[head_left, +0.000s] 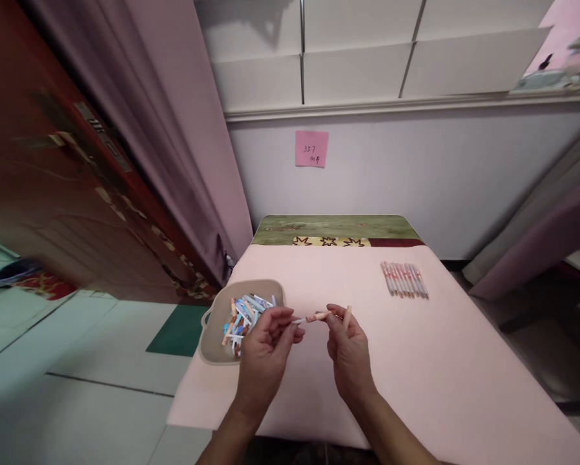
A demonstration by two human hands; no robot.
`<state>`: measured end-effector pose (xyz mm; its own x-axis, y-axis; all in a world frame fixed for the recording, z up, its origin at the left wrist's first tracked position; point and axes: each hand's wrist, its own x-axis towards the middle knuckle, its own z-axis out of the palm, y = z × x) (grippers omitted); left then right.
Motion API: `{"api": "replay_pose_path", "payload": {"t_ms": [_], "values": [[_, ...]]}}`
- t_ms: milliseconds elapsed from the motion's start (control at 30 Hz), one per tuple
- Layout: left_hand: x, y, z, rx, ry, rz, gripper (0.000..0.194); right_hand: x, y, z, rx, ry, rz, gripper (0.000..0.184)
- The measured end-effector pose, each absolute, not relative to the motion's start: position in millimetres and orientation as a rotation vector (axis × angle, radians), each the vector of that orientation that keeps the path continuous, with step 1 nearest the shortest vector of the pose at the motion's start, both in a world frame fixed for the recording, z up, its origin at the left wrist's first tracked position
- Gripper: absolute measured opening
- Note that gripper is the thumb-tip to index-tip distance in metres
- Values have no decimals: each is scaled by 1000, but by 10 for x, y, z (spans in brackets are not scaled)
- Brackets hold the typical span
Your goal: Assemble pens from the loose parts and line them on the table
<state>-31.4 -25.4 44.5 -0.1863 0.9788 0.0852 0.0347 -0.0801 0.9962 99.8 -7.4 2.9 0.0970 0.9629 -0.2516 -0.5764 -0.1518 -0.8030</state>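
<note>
Between the thumb and fingers of my left hand (265,345) is a thin, whitish pen refill (298,321). Its right end meets an orange patterned pen barrel (316,316), which my right hand (351,358) pinches; how far the refill goes in I cannot tell. A pale cream tube, perhaps a pen cap (347,316), also sticks up from the fingers of my right hand. Left of my hands stands a beige basin (211,339) with loose pen parts (244,313) in blue, white, orange and brown. A row of pens (405,280) lies side by side on the right.
A pink cloth (416,361) covers the table, leaving a green patterned strip (338,226) bare at the back. Behind it rises a wall with a pink note (312,149). A brown door (77,194) and a curtain (174,129) are on the left.
</note>
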Motion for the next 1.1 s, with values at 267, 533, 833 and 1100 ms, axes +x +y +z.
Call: {"api": "replay_pose_path", "payload": {"t_ms": [267, 533, 833, 1100], "values": [[-292, -255, 407, 1489, 1405, 1328, 16, 1001, -83, 18, -963, -542, 1484, 41], [-308, -235, 350, 2088, 1619, 1346, 27, 963, -107, 13, -970, -577, 1526, 41], [-308, -223, 437, 2271, 1685, 1339, 42, 886, -146, -129, -910, -459, 1768, 41], [-310, -256, 468, 2150, 1644, 1302, 43, 875, -163, -158, -822, -422, 1872, 36]]}}
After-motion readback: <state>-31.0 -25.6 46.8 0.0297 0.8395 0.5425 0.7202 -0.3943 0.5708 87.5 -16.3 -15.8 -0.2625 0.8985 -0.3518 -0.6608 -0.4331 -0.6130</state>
